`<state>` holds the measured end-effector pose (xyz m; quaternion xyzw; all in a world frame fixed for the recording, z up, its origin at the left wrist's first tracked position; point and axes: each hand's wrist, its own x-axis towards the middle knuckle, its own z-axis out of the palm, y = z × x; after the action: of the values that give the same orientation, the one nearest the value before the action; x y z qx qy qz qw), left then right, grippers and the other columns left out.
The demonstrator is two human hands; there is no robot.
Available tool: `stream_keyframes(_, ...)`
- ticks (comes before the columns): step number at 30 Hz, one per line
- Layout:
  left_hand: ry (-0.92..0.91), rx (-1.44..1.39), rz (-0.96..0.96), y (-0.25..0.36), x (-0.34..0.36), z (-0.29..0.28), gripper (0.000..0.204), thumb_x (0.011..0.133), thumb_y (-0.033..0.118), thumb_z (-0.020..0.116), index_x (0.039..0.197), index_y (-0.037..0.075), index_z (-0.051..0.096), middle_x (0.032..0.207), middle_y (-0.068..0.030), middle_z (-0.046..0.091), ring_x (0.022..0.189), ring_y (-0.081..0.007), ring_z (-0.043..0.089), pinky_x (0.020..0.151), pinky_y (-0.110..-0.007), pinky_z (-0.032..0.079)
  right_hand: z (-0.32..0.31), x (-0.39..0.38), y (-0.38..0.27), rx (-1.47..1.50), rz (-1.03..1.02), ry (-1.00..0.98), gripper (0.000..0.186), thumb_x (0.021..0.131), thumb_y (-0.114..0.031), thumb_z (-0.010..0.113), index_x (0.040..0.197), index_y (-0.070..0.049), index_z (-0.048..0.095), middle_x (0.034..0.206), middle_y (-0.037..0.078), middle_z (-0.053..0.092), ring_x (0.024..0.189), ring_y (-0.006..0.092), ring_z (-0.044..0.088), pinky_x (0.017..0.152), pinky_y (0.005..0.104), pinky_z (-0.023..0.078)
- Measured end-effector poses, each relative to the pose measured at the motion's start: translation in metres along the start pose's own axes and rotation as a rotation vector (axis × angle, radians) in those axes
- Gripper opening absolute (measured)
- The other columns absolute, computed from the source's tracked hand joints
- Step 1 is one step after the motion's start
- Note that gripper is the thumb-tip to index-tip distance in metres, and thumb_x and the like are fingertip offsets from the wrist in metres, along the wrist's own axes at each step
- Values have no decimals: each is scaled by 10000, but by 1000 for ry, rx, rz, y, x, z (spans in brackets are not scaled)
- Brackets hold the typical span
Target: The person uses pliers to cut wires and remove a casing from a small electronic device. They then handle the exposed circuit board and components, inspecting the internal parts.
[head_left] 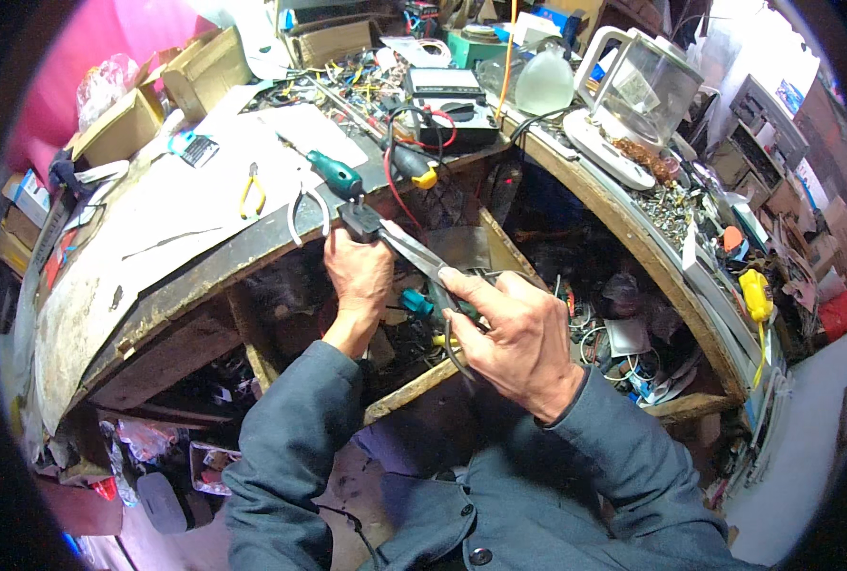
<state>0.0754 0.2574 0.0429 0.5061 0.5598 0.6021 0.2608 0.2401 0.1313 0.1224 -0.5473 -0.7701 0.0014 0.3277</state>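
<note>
My left hand (359,281) is closed round a small black block that looks like a power plug (361,222), held at the bench's front edge. My right hand (518,333) grips a flat silver metal tool (414,249), whose far end meets the black block; its exact kind is unclear. A dark cable (454,352) hangs in a curve beneath the right fingers. Just beyond the block lies a green-handled screwdriver (336,175). White-handled pliers (307,211) rest to its left, with yellow-handled pliers (251,193) farther left.
A multimeter (450,103) with red and black leads stands at the back. Below my hands, an open drawer (414,392) holds loose parts. At right are a clear jug (642,90) on a white base and piled small hardware (675,219). Cardboard boxes (119,128) stand back left.
</note>
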Motion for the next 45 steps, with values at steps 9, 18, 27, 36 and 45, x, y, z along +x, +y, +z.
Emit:
stream_keyframes(9, 74, -54, -13, -10, -1, 10, 240, 857, 164, 816, 770, 43, 629, 710, 12, 627, 622, -88, 538, 560, -305, 459, 6, -8, -7, 27, 58, 35, 354, 865, -228, 737, 1217, -185, 729, 743, 135, 562, 584, 343, 625, 535, 460, 497)
stream_keyframes(18, 47, -88, -98, -6, 0, 9, 255, 846, 186, 822, 749, 53, 627, 690, 16, 624, 598, -88, 534, 554, -296, 453, 22, -16, -8, 50, 76, 92, 376, 866, -234, 744, 1238, -186, 727, 737, 129, 557, 559, 335, 612, 511, 459, 490)
stream_keyframes(27, 67, -27, -78, -7, 0, 8, 289, 833, 231, 836, 719, 57, 635, 668, 22, 626, 589, -78, 524, 549, -297, 449, 43, -24, -4, 96, 71, 184, 381, 871, -227, 755, 1248, -184, 722, 736, 121, 542, 559, 327, 610, 514, 441, 500)
stream_keyframes(36, 61, -105, -81, -19, 2, 12, 263, 835, 210, 825, 722, 77, 627, 664, 36, 606, 575, -73, 510, 528, -283, 425, 61, -29, 1, 129, 49, 252, 391, 866, -220, 762, 1254, -188, 720, 746, 111, 544, 565, 319, 599, 505, 443, 486)
stream_keyframes(45, 54, -32, -90, -7, 0, 7, 271, 840, 219, 827, 768, 39, 637, 716, 5, 632, 638, -105, 545, 587, -322, 471, 16, -12, 2, 69, 30, 85, 340, 879, -252, 736, 1212, -182, 724, 742, 126, 568, 583, 336, 615, 551, 450, 500)
